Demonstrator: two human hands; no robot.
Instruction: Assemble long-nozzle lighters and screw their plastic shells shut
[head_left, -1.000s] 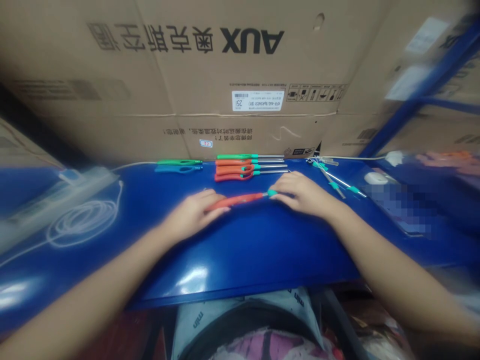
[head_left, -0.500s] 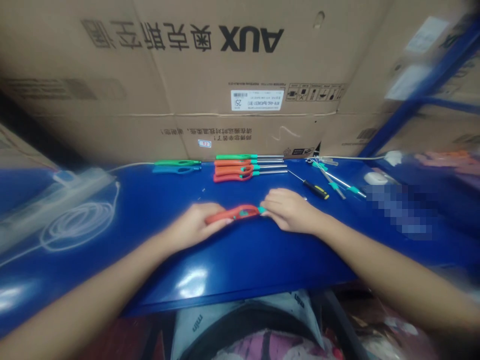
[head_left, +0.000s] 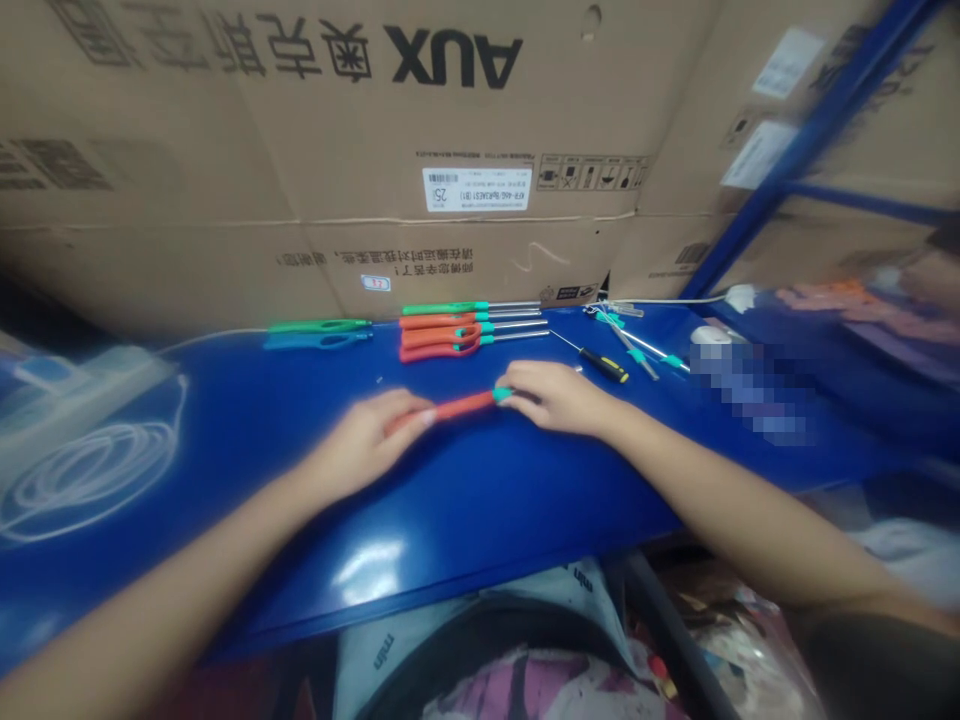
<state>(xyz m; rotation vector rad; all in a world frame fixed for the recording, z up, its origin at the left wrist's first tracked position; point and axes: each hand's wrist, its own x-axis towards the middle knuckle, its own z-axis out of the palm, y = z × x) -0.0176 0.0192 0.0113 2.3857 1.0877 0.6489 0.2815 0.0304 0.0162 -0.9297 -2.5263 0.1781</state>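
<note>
Between my hands, just over the blue tabletop (head_left: 450, 500), is an orange-red long-necked lighter (head_left: 465, 406) with a teal collar. My left hand (head_left: 375, 432) is closed around its handle end. At the collar end, my right hand (head_left: 559, 398) pinches it, and those fingers hide its metal tube. The lighter's narrow side faces me. Behind it lies a row of several similar lighters (head_left: 442, 338), green and orange-red, their metal tubes pointing right. A screwdriver (head_left: 606, 366) with a black and yellow handle lies beyond my right hand.
Green and blue lighter handles (head_left: 319, 334) lie at the back left. Loose metal tubes with teal collars (head_left: 643, 346) are at the back right. A coiled white cable (head_left: 90, 470) and a power strip (head_left: 82, 395) occupy the left. A large cardboard box (head_left: 300, 150) stands behind the table.
The lighter has been rolled in my hands, so the opening in its handle no longer shows. My view has swung to the right. Both hands keep their hold.
</note>
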